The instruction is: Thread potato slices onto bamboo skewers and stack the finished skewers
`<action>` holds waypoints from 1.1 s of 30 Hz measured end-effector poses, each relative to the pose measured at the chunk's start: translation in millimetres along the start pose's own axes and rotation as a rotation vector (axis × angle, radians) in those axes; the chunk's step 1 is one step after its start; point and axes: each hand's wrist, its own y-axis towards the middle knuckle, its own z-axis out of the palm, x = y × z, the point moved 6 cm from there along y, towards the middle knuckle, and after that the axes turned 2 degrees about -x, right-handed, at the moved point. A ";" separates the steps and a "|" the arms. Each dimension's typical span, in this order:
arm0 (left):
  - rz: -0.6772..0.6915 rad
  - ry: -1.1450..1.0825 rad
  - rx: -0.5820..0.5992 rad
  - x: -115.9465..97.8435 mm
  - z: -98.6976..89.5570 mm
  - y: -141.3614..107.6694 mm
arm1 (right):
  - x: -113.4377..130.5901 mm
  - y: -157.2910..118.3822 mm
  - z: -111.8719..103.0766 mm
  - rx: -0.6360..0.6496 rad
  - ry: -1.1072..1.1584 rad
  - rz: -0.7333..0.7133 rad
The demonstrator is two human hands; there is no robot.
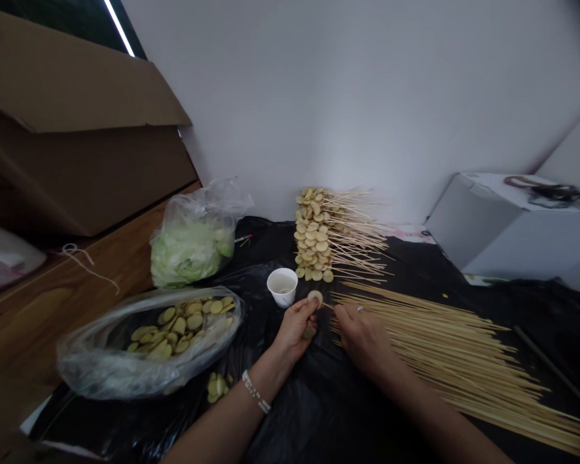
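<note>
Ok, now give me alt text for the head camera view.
The left hand holds a round potato slice against a bamboo skewer pinched by the right hand, over black plastic sheeting, beside loose skewers and a stack of loaded skewers.

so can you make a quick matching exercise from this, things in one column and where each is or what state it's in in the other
Things
1. left hand
2. white paper cup
3. clear plastic bag of pale green leaves
4. bare wooden skewers

Places and states
A. fanned out on the black plastic sheet, right of the hands
B. upright, with a little liquid inside
C. holding a round pale slice
D. beside the wooden surface, far left of the cup

Pairs
1-C, 2-B, 3-D, 4-A
</note>
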 end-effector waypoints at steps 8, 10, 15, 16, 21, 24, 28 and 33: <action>0.012 0.077 0.011 2.2 -0.2 0.3 | -6.3 1.6 7.8 0.155 0.039 0.112; 0.018 0.092 0.005 2.1 0.0 0.0 | -6.3 1.9 7.0 0.133 0.056 0.111; 0.032 0.128 0.016 1.9 0.9 -0.9 | -1.9 2.0 4.5 0.054 0.076 0.071; 0.035 0.133 0.017 1.8 0.8 -1.0 | -1.9 2.1 5.4 0.054 0.078 0.076; 0.024 0.169 0.027 1.8 1.3 -2.4 | -10.7 2.6 14.8 0.124 0.147 0.166; 0.018 0.187 0.040 1.9 2.7 -3.6 | -15.8 4.6 19.2 0.170 0.266 0.183; 0.023 0.170 0.031 1.4 3.4 -3.7 | -21.9 7.7 18.3 0.193 0.355 0.194; 0.046 0.151 0.014 -2.8 2.6 -2.3 | -26.4 10.2 8.6 0.171 0.413 0.141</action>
